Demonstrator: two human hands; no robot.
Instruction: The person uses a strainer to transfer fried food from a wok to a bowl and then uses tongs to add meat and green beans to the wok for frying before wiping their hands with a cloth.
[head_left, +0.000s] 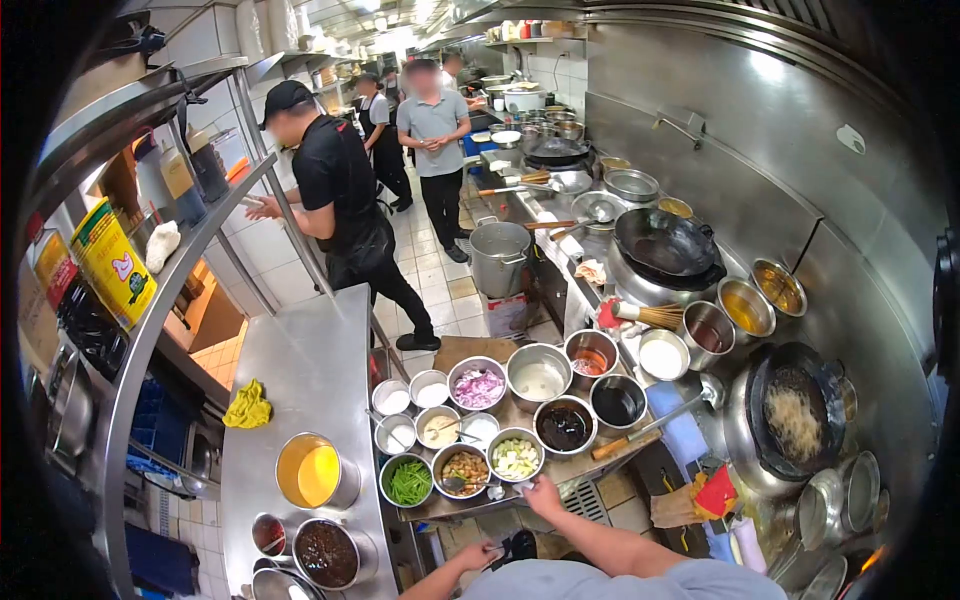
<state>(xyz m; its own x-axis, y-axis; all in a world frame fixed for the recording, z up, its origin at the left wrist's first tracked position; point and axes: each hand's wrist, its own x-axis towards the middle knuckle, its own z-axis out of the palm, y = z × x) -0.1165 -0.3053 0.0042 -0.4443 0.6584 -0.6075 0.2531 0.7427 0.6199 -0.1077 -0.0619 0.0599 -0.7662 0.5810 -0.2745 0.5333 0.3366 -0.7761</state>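
Observation:
My right hand (543,496) reaches the front edge of the prep table, fingers closed, with a small white scrap (522,487) at the fingertips. Just beyond it stands a metal bowl of chopped pale green vegetable (516,455). My left hand (477,556) is low, close to my body, its fingers pinched together; I cannot tell what is in them. Left of the pale green pieces are a bowl of brown chopped food (463,472) with a spoon and a bowl of cut green beans (409,482). Behind sit a pot of dark sauce (564,426) and chopped purple onion (477,386).
A wok (795,415) with bubbling contents stands on the right stove, an empty wok (668,243) beyond it. A long-handled ladle (650,425) crosses the table corner. The left steel counter (310,350) carries a yellow-filled pot (318,474). A person (335,190) stands across the aisle.

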